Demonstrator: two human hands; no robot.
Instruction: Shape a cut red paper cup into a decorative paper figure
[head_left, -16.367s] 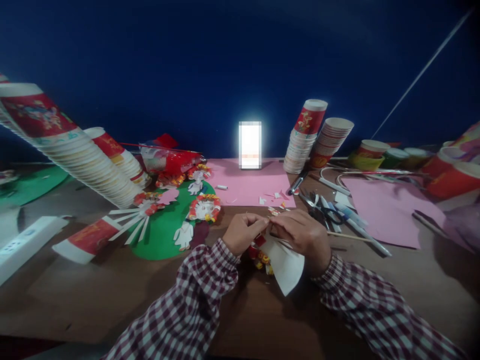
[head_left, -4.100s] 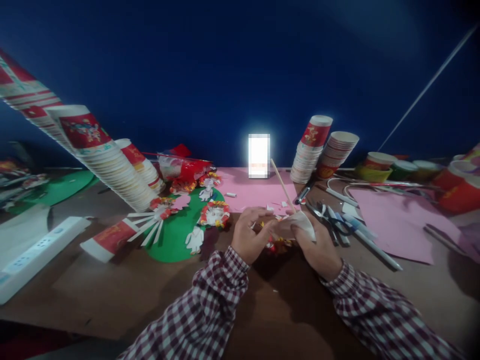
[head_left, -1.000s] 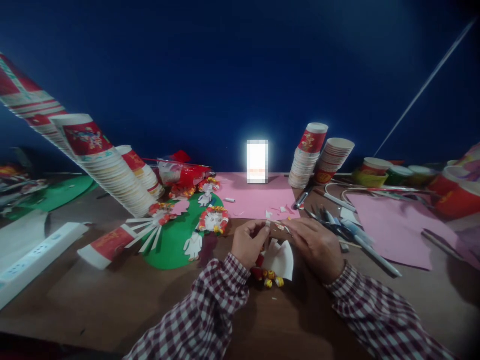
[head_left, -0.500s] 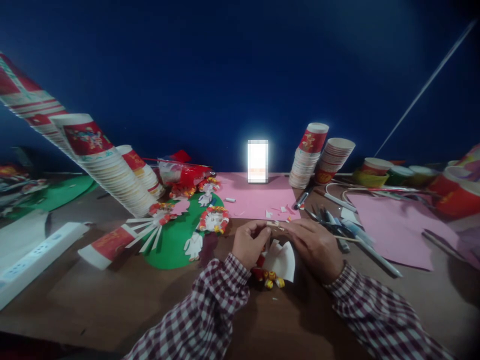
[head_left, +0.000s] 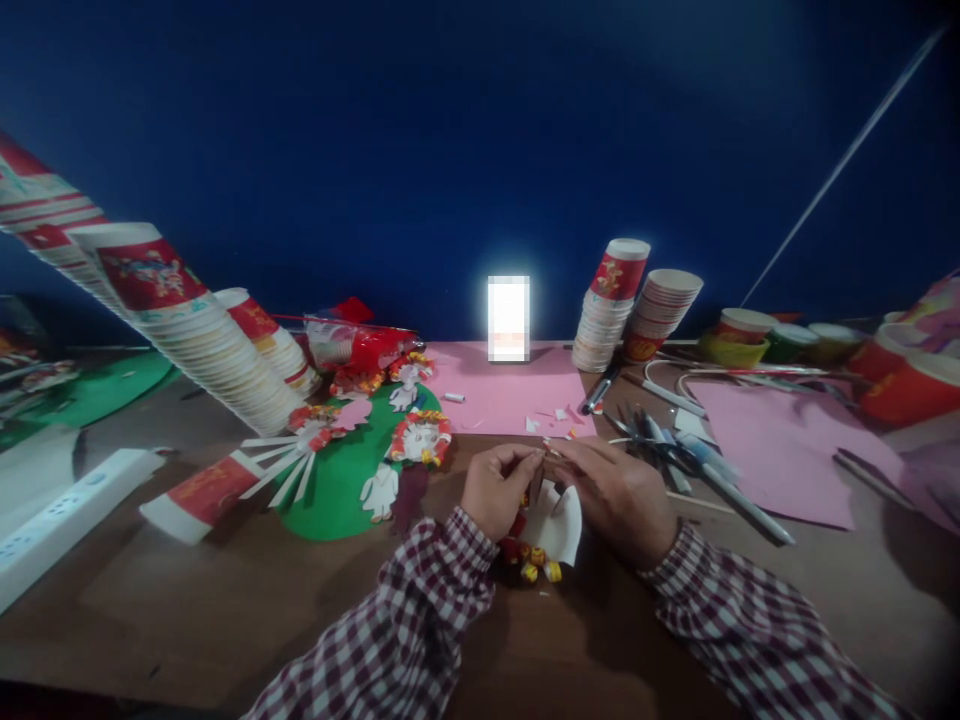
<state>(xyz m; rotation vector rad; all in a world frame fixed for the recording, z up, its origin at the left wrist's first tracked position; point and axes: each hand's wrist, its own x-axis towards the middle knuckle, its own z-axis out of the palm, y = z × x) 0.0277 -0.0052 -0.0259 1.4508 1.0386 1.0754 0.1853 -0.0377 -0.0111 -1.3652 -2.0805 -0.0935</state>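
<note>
My left hand (head_left: 496,492) is closed in a pinch, thumb against forefinger, on a small pale strip of paper (head_left: 553,455). From the other side my right hand (head_left: 626,497) meets it, its fingers pressed together at the same strip; the fingertips cover most of it. Under both hands lies a cut paper cup (head_left: 561,525), its white inside facing up. Small red and yellow paper rolls (head_left: 532,570) sit at its near edge, touching or right beside it.
Cup stacks lean at left (head_left: 202,350) and right (head_left: 611,305). A green sheet (head_left: 322,510) bears paper figures and a ringed cup piece (head_left: 420,440). Pink paper (head_left: 502,400) with scraps lies behind my hands. Scissors (head_left: 679,455) and pens lie right; a power strip (head_left: 67,520) far left.
The view has shifted slightly to the right. My right hand's fingers have drawn closer to my left fingertips, and less of the pale strip shows between them.
</note>
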